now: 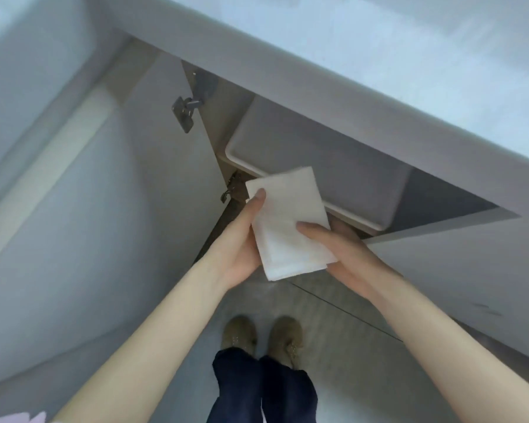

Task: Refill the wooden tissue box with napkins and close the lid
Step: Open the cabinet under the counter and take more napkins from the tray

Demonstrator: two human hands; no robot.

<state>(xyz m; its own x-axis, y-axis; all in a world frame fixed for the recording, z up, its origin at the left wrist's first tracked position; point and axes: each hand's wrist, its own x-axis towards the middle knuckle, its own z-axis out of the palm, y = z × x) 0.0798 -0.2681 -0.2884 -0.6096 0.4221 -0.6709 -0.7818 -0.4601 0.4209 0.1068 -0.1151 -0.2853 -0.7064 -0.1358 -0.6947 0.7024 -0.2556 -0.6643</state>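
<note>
A folded stack of white napkins is held in front of an open cabinet, below the counter edge. My left hand grips its left side, thumb on top near the upper corner. My right hand holds its right side, thumb pressed on the top face and fingers underneath. The wooden tissue box is not in view.
A white plastic bin sits inside the cabinet under the white counter. The cabinet door stands open to the left, with hinges showing. A second door panel lies at the right. My feet stand on the tiled floor.
</note>
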